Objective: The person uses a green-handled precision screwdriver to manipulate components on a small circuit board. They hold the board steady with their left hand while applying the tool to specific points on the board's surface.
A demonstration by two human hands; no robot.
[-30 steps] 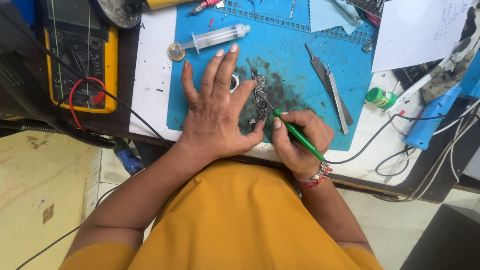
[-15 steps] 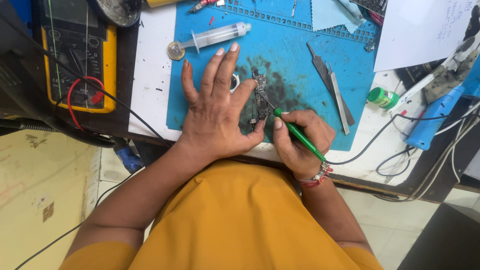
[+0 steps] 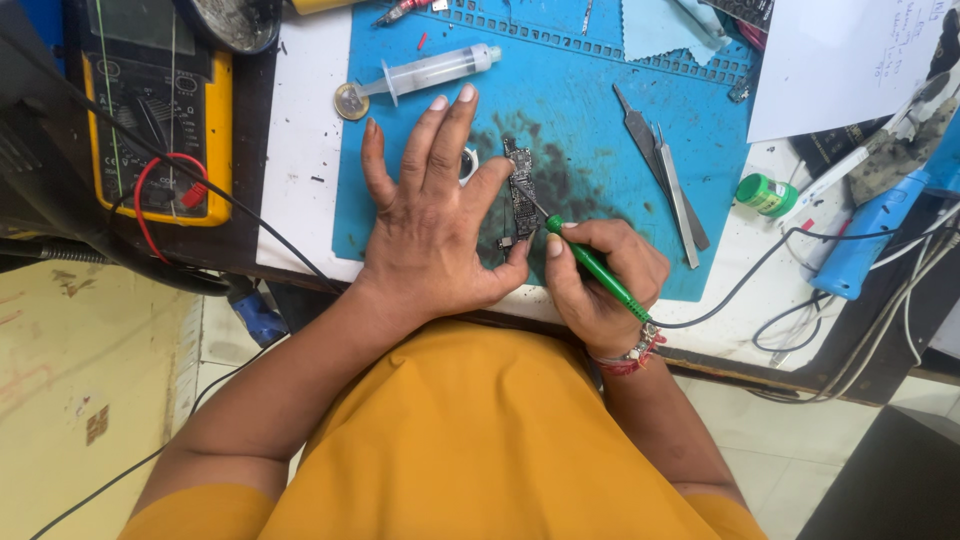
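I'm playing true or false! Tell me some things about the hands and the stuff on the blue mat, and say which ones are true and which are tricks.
1. The right hand holds a green soldering iron. True.
2. The left hand is curled into a fist. False: it lies flat with fingers spread, beside the small circuit board.
3. The syringe lies near the top of the blue mat. True.
4. The yellow multimeter sits on the blue mat. False: it is off the mat, to the left.
5. The tweezers are held in the left hand. False: they lie loose on the mat, right of the board.
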